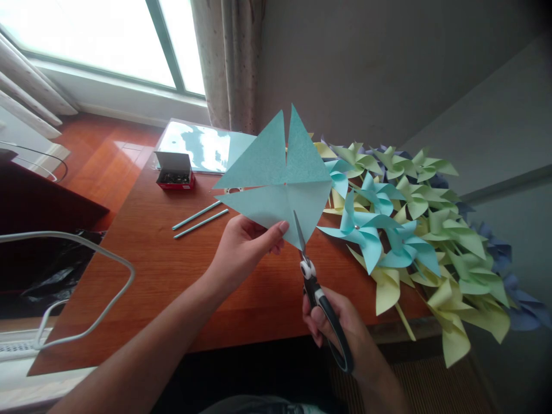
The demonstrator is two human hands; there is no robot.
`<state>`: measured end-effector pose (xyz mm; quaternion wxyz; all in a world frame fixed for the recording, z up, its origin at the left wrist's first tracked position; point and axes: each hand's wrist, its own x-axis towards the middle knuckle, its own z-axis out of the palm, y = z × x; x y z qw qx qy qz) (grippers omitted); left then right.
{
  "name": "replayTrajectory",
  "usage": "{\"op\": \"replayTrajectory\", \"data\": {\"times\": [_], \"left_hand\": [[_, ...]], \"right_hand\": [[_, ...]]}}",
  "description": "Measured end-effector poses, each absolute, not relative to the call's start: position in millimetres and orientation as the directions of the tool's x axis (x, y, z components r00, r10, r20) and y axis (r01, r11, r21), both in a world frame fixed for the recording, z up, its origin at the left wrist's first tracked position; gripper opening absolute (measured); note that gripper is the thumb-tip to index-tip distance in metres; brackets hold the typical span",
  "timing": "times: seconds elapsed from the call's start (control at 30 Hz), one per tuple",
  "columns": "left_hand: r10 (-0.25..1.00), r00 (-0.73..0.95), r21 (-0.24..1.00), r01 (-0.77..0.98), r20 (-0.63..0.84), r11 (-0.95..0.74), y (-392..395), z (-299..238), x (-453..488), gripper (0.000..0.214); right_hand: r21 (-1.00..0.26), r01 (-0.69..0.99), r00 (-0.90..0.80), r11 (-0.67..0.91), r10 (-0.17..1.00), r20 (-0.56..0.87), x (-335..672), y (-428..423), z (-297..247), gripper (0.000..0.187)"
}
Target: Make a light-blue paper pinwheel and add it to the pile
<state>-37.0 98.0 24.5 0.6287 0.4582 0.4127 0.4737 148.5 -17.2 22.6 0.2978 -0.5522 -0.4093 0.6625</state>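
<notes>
My left hand [252, 238] pinches the lower edge of a light blue square of paper [276, 167], thumb in front and fingers behind. The paper is held up above the table, turned so that its corners point up, left, right and down. Slits run from its top and left corners towards the middle. In my right hand [334, 319] is a pair of scissors [309, 276] with black and white handles. Their blades lie at the paper's lower corner, pointing up towards its centre. How far the blades are apart I cannot make out.
Finished paper pinwheels [405, 241] in blue, green, yellow and purple crowd the table's right side. Two blue paper sticks [200, 221] lie left of the paper. Behind them stands an opened small red box [176, 178], near a plastic-wrapped paper pack [194, 144]. A white cable [107, 250] loops at the left.
</notes>
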Motion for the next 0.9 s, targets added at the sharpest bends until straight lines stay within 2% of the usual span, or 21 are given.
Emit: {"op": "replayTrajectory", "data": {"times": [0.9], "left_hand": [[0.975,0.199,0.972,-0.195,-0.094,0.133,98.2,26.3,-38.5,0.031]], "right_hand": [[-0.859,0.037,-0.160,-0.510,0.846,-0.509,145.4,-17.2,21.8,0.052]]}}
